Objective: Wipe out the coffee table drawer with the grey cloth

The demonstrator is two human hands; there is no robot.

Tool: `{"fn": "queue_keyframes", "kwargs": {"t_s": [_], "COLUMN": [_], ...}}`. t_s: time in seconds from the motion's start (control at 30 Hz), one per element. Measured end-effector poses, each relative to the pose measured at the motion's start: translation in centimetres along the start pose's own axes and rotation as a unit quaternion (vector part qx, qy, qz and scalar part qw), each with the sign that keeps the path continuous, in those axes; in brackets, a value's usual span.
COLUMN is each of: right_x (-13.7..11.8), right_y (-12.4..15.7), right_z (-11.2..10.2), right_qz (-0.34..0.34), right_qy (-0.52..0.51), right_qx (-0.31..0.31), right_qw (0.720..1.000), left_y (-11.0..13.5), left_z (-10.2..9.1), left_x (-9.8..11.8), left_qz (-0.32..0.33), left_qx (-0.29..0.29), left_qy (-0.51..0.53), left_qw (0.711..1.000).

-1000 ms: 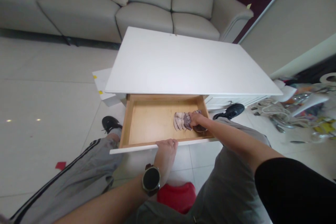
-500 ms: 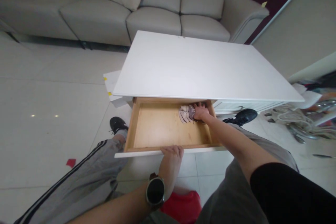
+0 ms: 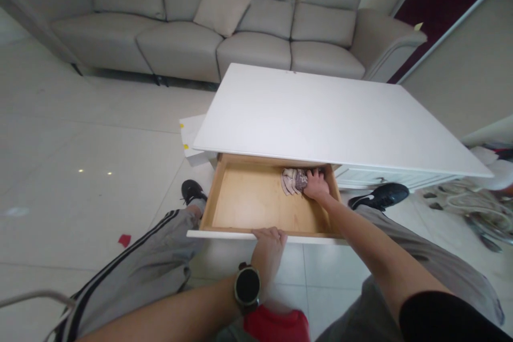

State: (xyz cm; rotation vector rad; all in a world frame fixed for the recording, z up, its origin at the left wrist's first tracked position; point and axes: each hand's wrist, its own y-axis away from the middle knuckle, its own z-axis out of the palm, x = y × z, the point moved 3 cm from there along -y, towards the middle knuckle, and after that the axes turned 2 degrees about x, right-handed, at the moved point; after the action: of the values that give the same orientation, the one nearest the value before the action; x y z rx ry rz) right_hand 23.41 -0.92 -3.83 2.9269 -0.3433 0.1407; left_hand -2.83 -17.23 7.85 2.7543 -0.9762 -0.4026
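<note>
Center frame, at the back right corner of the open drawer, sits the cloth bundle, a small folded wad of pale and purplish patterned fabric, tucked right under the overhang of the white table. Right hand is on it, fingers curled over the bundle's right end, closed on the fabric (palm side hidden, so how tight I cannot tell). Judgement: soft, light, not fragile, likely to flop or unfold if pinched by one layer, so best taken around the whole folded stack from the side, thumb under. Wood floor of the drawer looks smooth, so it should slide easily.

Left hand, lower center, has its fingers hooked over the drawer's white front edge, wrapped on it, with a dark watch on the wrist. Grey striped trousers flank the drawer, and a black shoe is at right. Red object is at the bottom edge. Grey sofa with a cushion runs across the top of the frame.
</note>
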Motion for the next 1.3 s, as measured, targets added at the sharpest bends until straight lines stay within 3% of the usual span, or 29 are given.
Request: {"fn": "queue_keyframes", "kwargs": {"t_s": [0.1, 0.27, 0.47, 0.57, 0.7, 0.93, 1.13, 1.2, 1.3], "right_x": [0.4, 1.5, 0.3, -2.9, -9.1, -19.4, -28.8, -30.6, -30.9], "right_y": [1.0, 1.0, 0.2, -0.4, -1.3, -1.7, -1.9, -2.1, -1.4], "right_z": [0.1, -0.6, -1.2, -1.6, -2.6, -3.7, -4.3, -4.6, -4.6], "right_qz": [-0.031, -0.164, -0.215, -0.296, -0.382, -0.446, -0.513, -0.518, -0.548], "right_qy": [0.005, 0.012, 0.053, 0.063, 0.073, 0.08, 0.001, -0.023, -0.044], "right_qx": [-0.007, -0.068, -0.073, -0.076, -0.072, -0.037, 0.006, 0.011, 0.009], "right_qw": [0.999, 0.984, 0.972, 0.95, 0.918, 0.891, 0.858, 0.855, 0.835], "left_y": [0.1, -0.1, -0.5, -0.6, -0.7, -0.9, 0.1, 0.4, 0.5], "left_z": [0.0, 0.0, 0.3, 0.5, 1.1, 1.6, 1.2, 0.9, 0.4], "left_x": [0.2, 0.3, 0.6, 0.7, 0.9, 1.6, 1.0, 0.6, 0.2], "left_qz": [-0.004, -0.011, -0.021, -0.019, -0.038, -0.047, -0.029, -0.018, -0.011], "left_qx": [-0.002, -0.012, -0.013, -0.014, -0.022, -0.016, 0.004, 0.001, -0.019], "left_qy": [0.004, 0.037, 0.063, 0.081, 0.123, 0.141, 0.088, 0.086, 0.088], "left_qw": [1.0, 0.999, 0.998, 0.996, 0.991, 0.989, 0.996, 0.996, 0.996]}}
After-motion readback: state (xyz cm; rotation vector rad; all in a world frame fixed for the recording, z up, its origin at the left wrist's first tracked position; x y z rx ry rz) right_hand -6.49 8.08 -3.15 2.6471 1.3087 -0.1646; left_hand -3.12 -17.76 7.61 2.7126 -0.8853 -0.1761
